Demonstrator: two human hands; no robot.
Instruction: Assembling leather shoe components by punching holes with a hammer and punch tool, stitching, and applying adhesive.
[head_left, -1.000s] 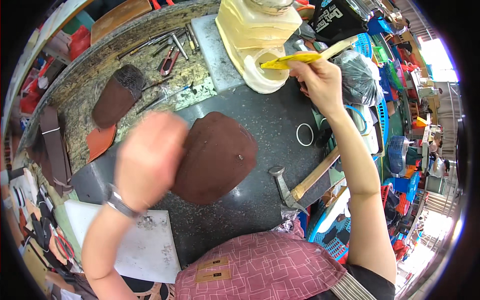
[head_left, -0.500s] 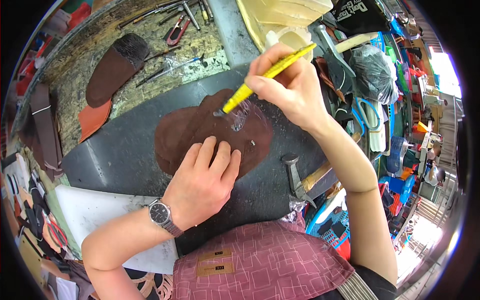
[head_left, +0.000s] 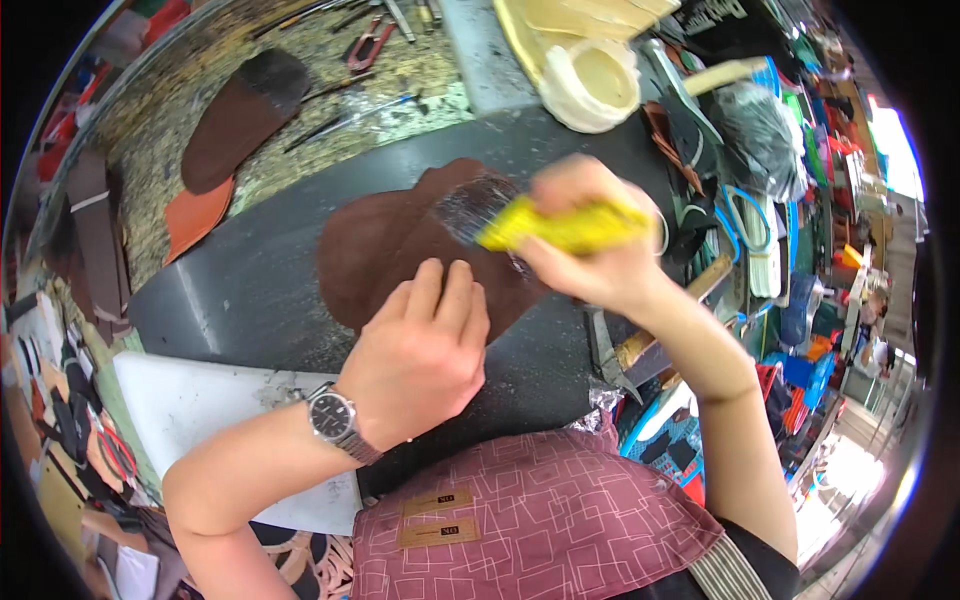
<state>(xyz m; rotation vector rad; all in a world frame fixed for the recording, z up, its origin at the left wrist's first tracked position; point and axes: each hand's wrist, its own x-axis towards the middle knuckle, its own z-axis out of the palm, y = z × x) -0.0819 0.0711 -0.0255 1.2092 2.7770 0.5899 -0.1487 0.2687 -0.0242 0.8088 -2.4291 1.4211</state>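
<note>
Dark brown leather pieces, partly overlapping, lie on a black board in front of me. My left hand, with a wristwatch, rests on their near side, fingers stretched out and pressing down. In my right hand is a yellow-handled brush, blurred by motion and held low over the right part of the leather. Its tip is too smeared to make out. A glossy, wet-looking patch with pale streaks covers the leather beside the brush.
A cream-coated pot stands beyond my right hand. A hammer lies right of the leather. Far left are a brown sole-shaped piece and an orange scrap. A white sheet lies under my left forearm.
My right hand has moved right and nearer with the brush, lowering its handle. The glossy patch has spread on the leather. My left hand stays on the leather; the whole view has shifted slightly.
</note>
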